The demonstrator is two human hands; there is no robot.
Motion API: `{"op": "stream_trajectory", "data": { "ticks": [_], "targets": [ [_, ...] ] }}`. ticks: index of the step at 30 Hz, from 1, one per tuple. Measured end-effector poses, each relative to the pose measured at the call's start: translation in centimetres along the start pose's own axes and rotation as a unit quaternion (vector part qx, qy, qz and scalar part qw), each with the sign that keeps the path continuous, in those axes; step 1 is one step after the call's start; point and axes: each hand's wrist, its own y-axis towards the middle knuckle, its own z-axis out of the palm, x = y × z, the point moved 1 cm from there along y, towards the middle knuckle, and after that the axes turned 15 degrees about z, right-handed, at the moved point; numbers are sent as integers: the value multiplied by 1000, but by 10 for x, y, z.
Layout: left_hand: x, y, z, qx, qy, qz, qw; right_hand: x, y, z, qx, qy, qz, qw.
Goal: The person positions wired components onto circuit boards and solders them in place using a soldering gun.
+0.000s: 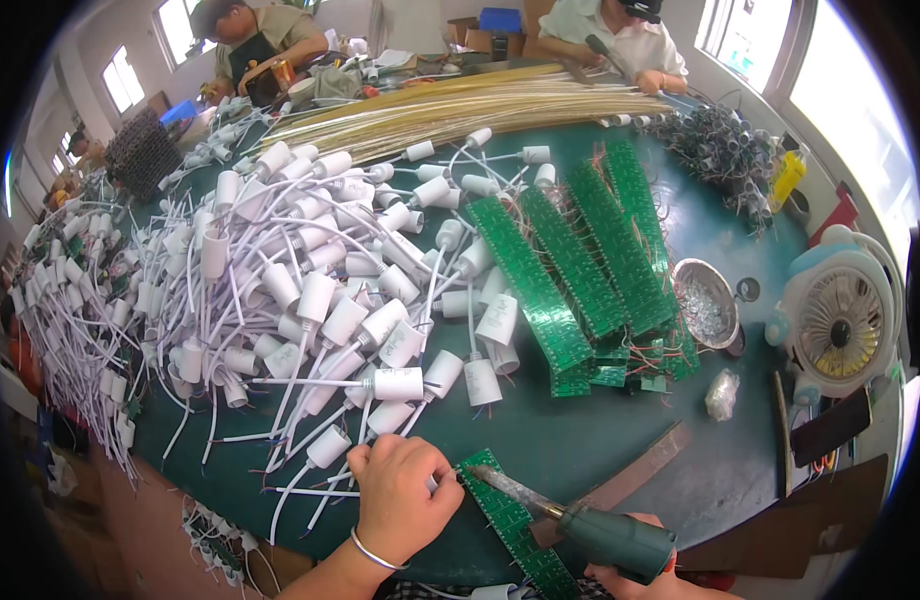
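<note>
My left hand, with a bangle at the wrist, is closed beside the upper end of a green circuit board strip. A small pale bit shows between its fingers; its kind is hidden. Wrapped round the dark green handle of a soldering iron is my right hand. The iron's long metal tip reaches left to the board's upper end, close to my left fingers. Under the iron lies a flat brown strip. White cylindrical lamp holders with white cables are heaped just beyond my left hand.
Stacked green circuit board panels lie beyond the iron. To their right are a round metal bowl, a crumpled clear lump and a small fan. Long thin yellowish rods cross the table's far side, where two people sit.
</note>
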Motion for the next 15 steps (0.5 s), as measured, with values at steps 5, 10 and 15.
{"op": "stream_trajectory", "data": {
  "ticks": [5, 10, 15],
  "targets": [
    [2, -1, 2, -8, -5, 1, 1000, 3, 0, 2, 0, 2, 23, 1000],
    [2, -1, 2, -6, -8, 0, 1000, 1, 3, 3, 1, -20, 5, 1000],
    [2, -2, 2, -5, -6, -3, 1000, 3, 3, 6, -10, -14, 6, 1000]
  ]
}}
